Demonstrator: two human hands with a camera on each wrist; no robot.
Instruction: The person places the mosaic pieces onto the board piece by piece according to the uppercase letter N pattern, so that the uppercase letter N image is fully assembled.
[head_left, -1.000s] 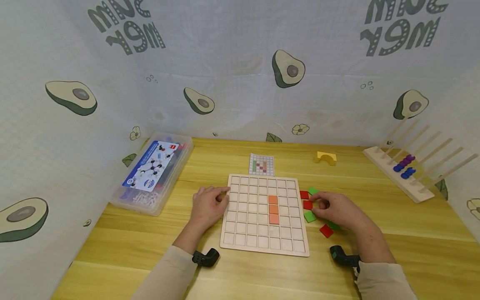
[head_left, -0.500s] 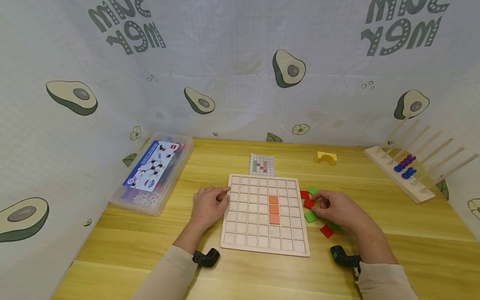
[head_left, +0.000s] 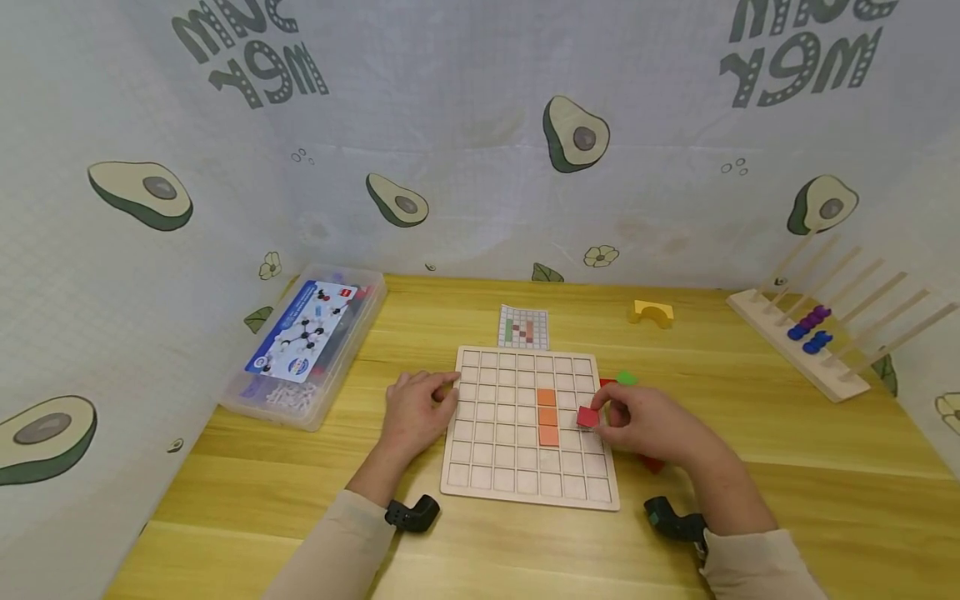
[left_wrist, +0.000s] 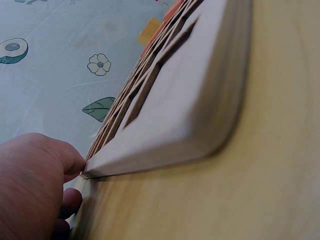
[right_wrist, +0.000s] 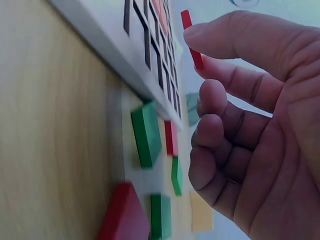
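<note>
My right hand (head_left: 652, 421) pinches a red square tile (head_left: 587, 417) between thumb and forefinger, over the right columns of the wooden grid board (head_left: 525, 492). In the right wrist view the red tile (right_wrist: 192, 40) stands edge-on, raised above the board, and the other fingers curl without holding anything. My left hand (head_left: 417, 414) rests on the table, fingertips at the board's left edge; the left wrist view shows a fingertip against the board's side (left_wrist: 150, 150). Three orange-toned tiles (head_left: 548, 417) fill a vertical run of cells right of the board's centre.
Loose green tiles (right_wrist: 146, 135) and red tiles (right_wrist: 125, 215) lie beside the board's right edge, partly hidden by my right hand in the head view. A pattern card (head_left: 523, 327) lies behind the board. A plastic case (head_left: 300, 350), yellow arch block (head_left: 651, 313) and peg stand (head_left: 798, 350) surround it.
My right hand has lifted a red tile from the loose ones and carried it left over the board. My left hand has stayed at the board's left edge.
</note>
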